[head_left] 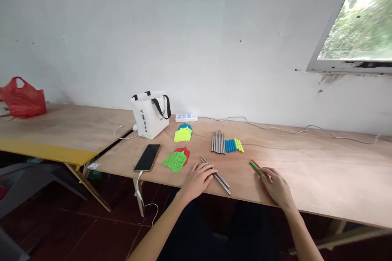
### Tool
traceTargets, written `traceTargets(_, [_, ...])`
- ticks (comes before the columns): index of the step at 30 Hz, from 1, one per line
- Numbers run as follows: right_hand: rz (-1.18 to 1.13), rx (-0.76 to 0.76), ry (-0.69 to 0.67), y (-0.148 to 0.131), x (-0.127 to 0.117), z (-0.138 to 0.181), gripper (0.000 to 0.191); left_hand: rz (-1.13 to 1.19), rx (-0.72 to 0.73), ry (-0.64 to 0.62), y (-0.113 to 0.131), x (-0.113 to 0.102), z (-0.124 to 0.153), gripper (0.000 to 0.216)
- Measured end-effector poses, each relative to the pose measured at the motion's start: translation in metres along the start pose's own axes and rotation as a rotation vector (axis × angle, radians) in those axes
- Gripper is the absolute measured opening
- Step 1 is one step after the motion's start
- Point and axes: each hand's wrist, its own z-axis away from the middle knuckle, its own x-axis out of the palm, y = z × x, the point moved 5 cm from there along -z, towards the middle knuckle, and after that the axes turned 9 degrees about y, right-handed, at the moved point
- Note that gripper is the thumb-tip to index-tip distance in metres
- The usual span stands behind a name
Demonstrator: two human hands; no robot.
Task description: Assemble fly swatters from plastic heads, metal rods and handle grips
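My left hand [199, 178] rests on the plywood table [321, 179], fingers curled over the upper ends of two metal rods [221, 179] that lie diagonally near the front edge. To the right, my right hand [275, 185] covers the lower end of a red and a green stick [256, 166] lying side by side, fingers bent over them. Further back lie a row of several metal rods [218, 142], several blue handle sleeves [230, 145] and yellow-green ones [239, 145].
Green and red mesh pads [176, 160] and yellow and blue ones [183, 133] lie left of the rods. A phone [147, 157] on a cable, a white tote bag [150, 114], a power strip [186, 118] and a red plastic bag [23, 98] stand further left.
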Motion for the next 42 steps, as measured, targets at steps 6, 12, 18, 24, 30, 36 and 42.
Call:
traceTargets(6, [-0.180, -0.116, -0.195, -0.024, 0.011, 0.001, 0.035, -0.019, -0.138, 0.117, -0.024, 0.000, -0.008, 0.014])
traceTargets(12, [-0.056, -0.120, -0.099, -0.017, 0.018, -0.013, 0.040, 0.001, -0.225, 0.153, -0.034, -0.004, -0.007, 0.005])
traceTargets(18, [0.100, -0.180, -0.048, -0.020, 0.019, -0.008, 0.034, -0.037, -0.191, 0.176, -0.036, -0.001, -0.007, 0.014])
traceTargets(24, [0.130, -0.181, -0.069, -0.027, 0.014, -0.005, 0.030, -0.099, -0.162, 0.146, -0.025, 0.001, -0.004, 0.024])
traceTargets(30, [0.125, -0.222, -0.050, -0.020, 0.018, -0.006, 0.036, -0.055, -0.202, 0.137, -0.027, -0.005, -0.005, 0.018])
traceTargets(36, [0.100, -0.226, -0.074, -0.019, 0.018, -0.007, 0.033, -0.041, -0.190, 0.125, -0.031, -0.001, -0.004, 0.011])
traceTargets(42, [0.039, -0.200, -0.112, -0.026, 0.019, -0.006, 0.032, -0.015, -0.231, 0.125, -0.033, 0.005, -0.004, 0.012])
